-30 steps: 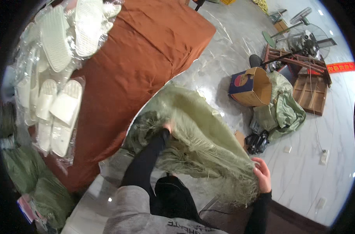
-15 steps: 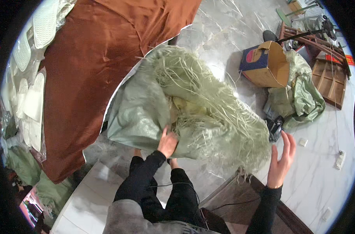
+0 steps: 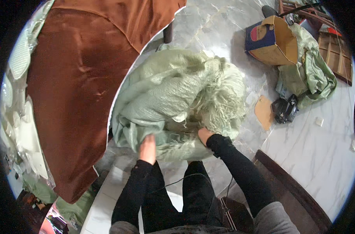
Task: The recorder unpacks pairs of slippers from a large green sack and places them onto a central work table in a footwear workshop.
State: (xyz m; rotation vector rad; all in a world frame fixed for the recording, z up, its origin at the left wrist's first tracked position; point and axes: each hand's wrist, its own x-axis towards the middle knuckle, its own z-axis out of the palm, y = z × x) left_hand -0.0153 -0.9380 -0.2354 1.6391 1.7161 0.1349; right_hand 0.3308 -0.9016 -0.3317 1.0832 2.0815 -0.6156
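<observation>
Your left hand (image 3: 147, 148) and right hand (image 3: 204, 135) both clutch the near edge of the pale green woven sack (image 3: 165, 101) on the floor.

Pale green woven sack (image 3: 165, 97), big, crumpled and bunched into a heap on the marble floor, just right of the brown cloth edge. Right side frays into a thick mass of loose pale green strands (image 3: 224, 97), tangled and fluffy. Smooth woven panel faces up at the middle; folds pile at the near left. Near edge is pressed under both hands, left hand (image 3: 147, 148) and right hand (image 3: 204, 135).
</observation>
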